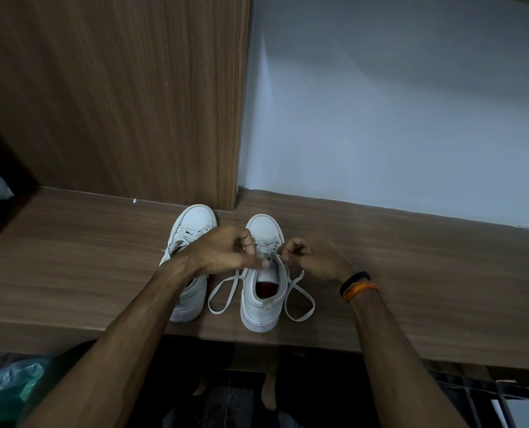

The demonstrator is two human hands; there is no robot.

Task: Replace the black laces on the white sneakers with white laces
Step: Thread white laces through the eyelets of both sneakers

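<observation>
Two white sneakers [258, 291] are stood side by side on the wooden counter [411, 273], and over the right one a white lace [300, 299] is pinched in the curled grip of the left hand [226, 251] and right hand [309, 254].

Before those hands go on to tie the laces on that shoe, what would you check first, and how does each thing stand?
1. Right sneaker flat on the shelf: ok.
2. White lace through its eyelets: ok.
3. Left hand pinching one lace end: ok.
4. Right hand pinching the other: ok.
5. Loose loops even in length: cannot tell.
6. Left sneaker fully laced: cannot tell, the forearm hides part.
</observation>
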